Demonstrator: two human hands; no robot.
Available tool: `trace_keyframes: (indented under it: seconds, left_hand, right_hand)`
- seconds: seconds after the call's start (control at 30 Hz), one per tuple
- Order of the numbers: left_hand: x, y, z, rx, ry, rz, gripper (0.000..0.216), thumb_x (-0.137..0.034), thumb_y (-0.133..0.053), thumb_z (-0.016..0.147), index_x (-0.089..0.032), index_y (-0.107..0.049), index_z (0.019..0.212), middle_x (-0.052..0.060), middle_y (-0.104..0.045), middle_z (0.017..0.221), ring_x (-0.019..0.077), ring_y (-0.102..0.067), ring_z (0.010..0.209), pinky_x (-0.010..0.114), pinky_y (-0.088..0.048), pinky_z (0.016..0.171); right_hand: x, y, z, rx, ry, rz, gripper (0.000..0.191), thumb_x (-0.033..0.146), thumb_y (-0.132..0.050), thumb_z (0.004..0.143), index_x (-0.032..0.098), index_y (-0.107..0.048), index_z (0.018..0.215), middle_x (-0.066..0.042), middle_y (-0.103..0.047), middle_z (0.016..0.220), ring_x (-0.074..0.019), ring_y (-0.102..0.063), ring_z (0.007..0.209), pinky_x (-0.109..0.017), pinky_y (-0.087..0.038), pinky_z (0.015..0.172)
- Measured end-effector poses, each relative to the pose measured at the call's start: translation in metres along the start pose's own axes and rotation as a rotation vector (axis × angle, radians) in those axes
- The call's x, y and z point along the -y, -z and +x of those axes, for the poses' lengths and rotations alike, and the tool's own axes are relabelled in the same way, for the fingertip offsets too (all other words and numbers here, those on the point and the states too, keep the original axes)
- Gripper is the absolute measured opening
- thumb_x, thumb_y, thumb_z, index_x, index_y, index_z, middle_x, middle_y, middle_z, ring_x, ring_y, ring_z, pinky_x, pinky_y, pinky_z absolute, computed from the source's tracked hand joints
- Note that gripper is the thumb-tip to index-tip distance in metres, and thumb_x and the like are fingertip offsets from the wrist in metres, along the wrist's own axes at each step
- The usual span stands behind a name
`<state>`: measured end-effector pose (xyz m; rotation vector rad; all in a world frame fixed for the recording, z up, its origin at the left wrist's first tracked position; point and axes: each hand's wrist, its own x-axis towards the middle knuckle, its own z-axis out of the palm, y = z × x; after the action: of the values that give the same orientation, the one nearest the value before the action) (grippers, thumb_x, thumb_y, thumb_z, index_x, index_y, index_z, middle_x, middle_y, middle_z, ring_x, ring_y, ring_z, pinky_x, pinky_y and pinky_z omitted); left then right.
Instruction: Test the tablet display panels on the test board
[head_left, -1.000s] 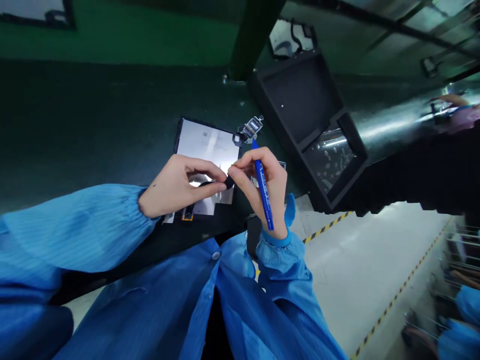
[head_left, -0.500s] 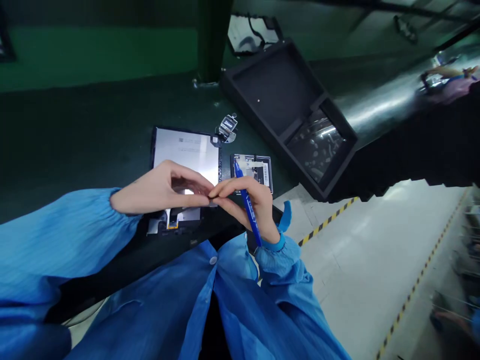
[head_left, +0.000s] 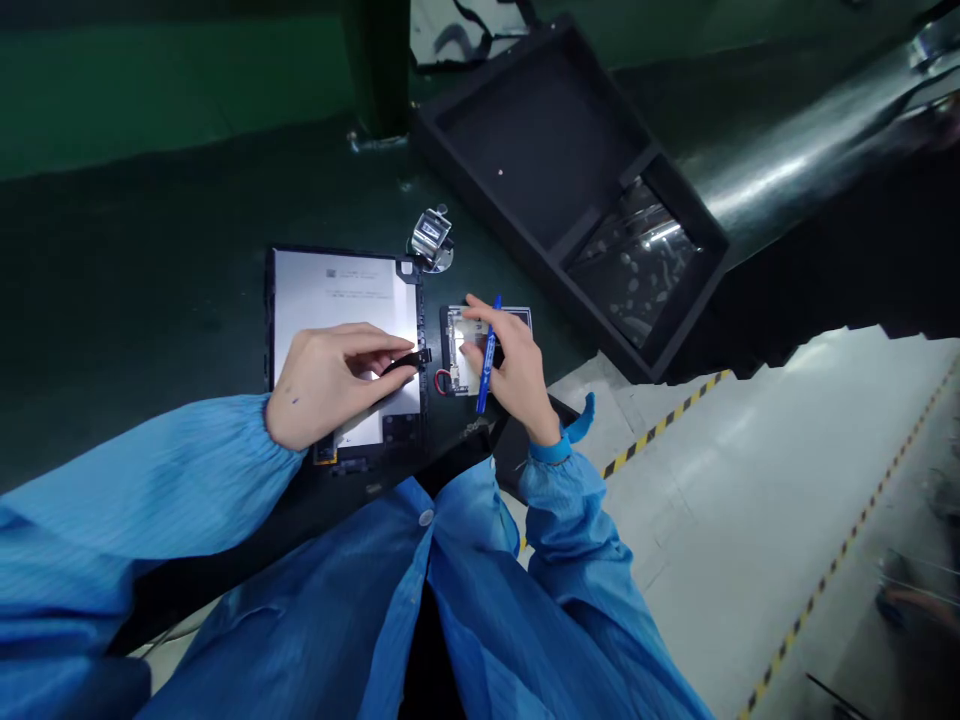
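**Marker tucked away, fingertips left free for small work**

The left hand (head_left: 337,382) is almost closed, its thumb and fingertips pinching a thin black strip (head_left: 405,364) whose end lies at the right edge of a flat display panel (head_left: 337,310). The panel lies pale side up on the dark green bench (head_left: 150,260), a flat position that seems to steady it for work along that edge. The right hand (head_left: 511,368) is half curled around a blue marker (head_left: 489,350), holding it against the fingers. This grip appears to leave the forefinger free, and it reaches over a small circuit board (head_left: 463,340) lying in a black-edged holder just beside the panel. A red-and-black wire (head_left: 443,383) loops at the board's lower corner. A chrome tally counter (head_left: 431,238) stands just above the panel, within easy reach, while a black foam tray (head_left: 540,150) sits farther off, out of the hands' way.
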<state>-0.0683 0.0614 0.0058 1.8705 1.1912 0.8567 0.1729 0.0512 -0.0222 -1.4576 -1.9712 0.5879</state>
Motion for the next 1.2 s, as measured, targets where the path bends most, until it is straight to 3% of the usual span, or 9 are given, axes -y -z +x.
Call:
trace_keyframes:
  seconds: [0.23,0.6,0.9,1.2]
  left_hand:
    - [-0.001,-0.006,-0.009,0.096,-0.099,0.226,0.013,-0.032,-0.068,0.088,-0.023,-0.076,0.093,0.004,-0.077,0.096,0.0191,-0.070,0.074,0.035,-0.059,0.070]
    - [-0.001,-0.014,-0.012,0.120,-0.105,0.370,0.011,-0.029,-0.068,0.088,-0.021,-0.075,0.091,0.003,-0.076,0.092,0.0144,-0.063,0.061,0.031,-0.051,0.058]
    - [-0.004,-0.014,-0.015,0.122,-0.097,0.393,0.010,-0.030,-0.066,0.090,-0.024,-0.074,0.091,0.002,-0.076,0.096,0.0145,-0.064,0.062,0.032,-0.052,0.060]
    - [-0.009,-0.017,-0.017,0.123,-0.168,0.493,0.016,-0.027,-0.061,0.092,-0.020,-0.075,0.092,0.005,-0.077,0.096,0.0229,-0.073,0.082,0.034,-0.055,0.065]
  right_hand:
    - [0.030,-0.010,-0.035,0.017,-0.072,0.026,0.027,0.028,-0.059,0.096,0.029,-0.057,0.122,-0.001,-0.058,0.147,-0.0244,-0.059,0.122,-0.046,-0.044,0.108]
    - [0.030,-0.014,-0.036,-0.008,-0.077,0.056,0.025,0.030,-0.060,0.096,0.032,-0.057,0.120,0.002,-0.060,0.145,-0.0241,-0.059,0.121,-0.047,-0.044,0.108]
    - [0.029,-0.013,-0.036,-0.002,-0.072,0.052,0.024,0.031,-0.060,0.096,0.032,-0.057,0.120,0.002,-0.060,0.145,-0.0243,-0.058,0.123,-0.047,-0.043,0.109]
    - [0.030,-0.013,-0.035,0.005,-0.073,0.038,0.024,0.030,-0.059,0.096,0.032,-0.056,0.120,0.002,-0.060,0.145,-0.0245,-0.058,0.124,-0.047,-0.043,0.110]
